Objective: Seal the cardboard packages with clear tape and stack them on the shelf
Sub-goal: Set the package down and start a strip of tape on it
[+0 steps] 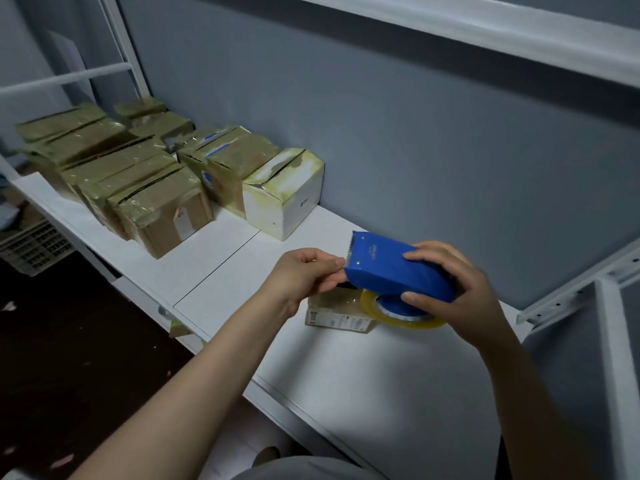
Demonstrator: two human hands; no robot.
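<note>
**Figure: Both hands on the tape dispenser above an unsealed package**

Your right hand (450,284) grips the rear of the blue tape dispenser (382,268). The fingers curl over its top and the thumb presses its near side. You hold the dispenser in the air, tilted, with its toothed blade (350,249) pointing left toward your other hand. The roll of clear tape (403,320) sits on the hub under the dispenser body and looks yellowish along its edge.

Your left hand (304,275) is closed in a pinch at the dispenser's front lower edge, just below the blade. The thumb lies on top and the curled fingers underneath. It cannot be told whether a loose tape end lies between the fingertips.

A small cardboard package (330,315) lies flat on the white shelf (363,382), directly below the dispenser and partly hidden by it. A printed label shows on its near side. Neither hand touches it.

Farther left on the same shelf stands a group of taped brown packages (138,188), set close together in rows. A taped white box (284,194) stands at the group's right end, against the grey wall (415,133). A pale plastic crate (33,247) sits on the dark floor below the shelf's left end.
</note>
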